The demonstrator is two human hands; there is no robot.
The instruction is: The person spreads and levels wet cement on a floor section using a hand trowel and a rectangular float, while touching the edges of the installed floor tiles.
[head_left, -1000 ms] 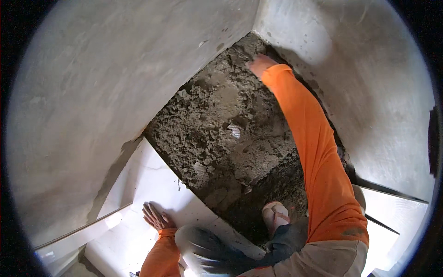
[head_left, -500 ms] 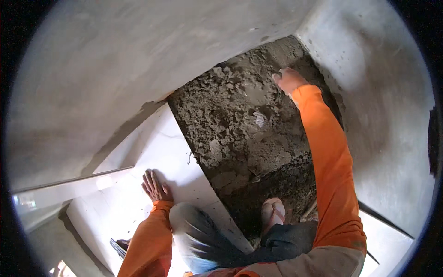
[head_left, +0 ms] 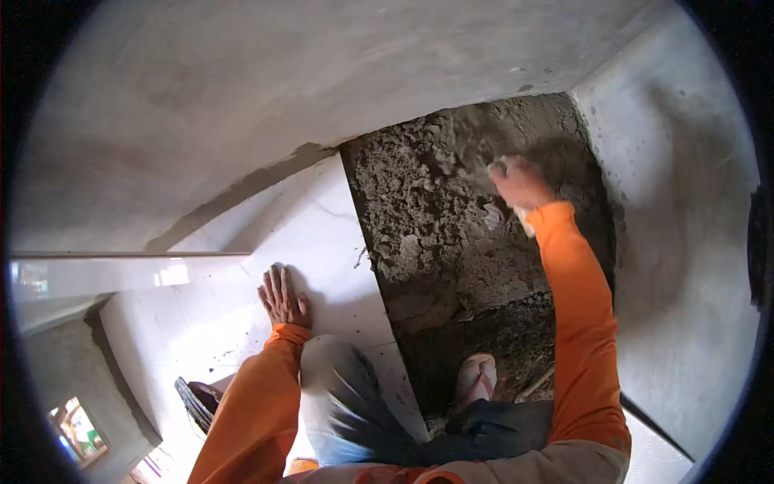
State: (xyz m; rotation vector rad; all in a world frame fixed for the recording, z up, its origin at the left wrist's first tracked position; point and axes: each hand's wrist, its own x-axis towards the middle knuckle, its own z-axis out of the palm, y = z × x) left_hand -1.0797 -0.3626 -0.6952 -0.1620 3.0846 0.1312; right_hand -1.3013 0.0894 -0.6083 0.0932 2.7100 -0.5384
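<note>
My right hand [head_left: 522, 184] is closed round the pale handle [head_left: 526, 221] of a trowel over the wet grey mortar [head_left: 427, 218]. Its blade blurs into the mortar and I cannot make out its outline. Toward the far right corner the mortar lies smoother; on the left it is lumpy. My left hand [head_left: 284, 300] rests flat on the white floor tiles [head_left: 330, 242], fingers spread, holding nothing.
Grey plastered walls [head_left: 242, 105] rise at the far side and the right [head_left: 677, 210]. My sandalled foot [head_left: 477, 375] stands at the near edge of the mortar. A dark slipper-like object [head_left: 197, 402] lies left of my left forearm. A narrow white ledge [head_left: 121, 273] juts in from the left.
My right hand has swept left and slightly nearer across the mortar with the trowel. The whole view has turned a little; my left hand stays planted on the tiles.
</note>
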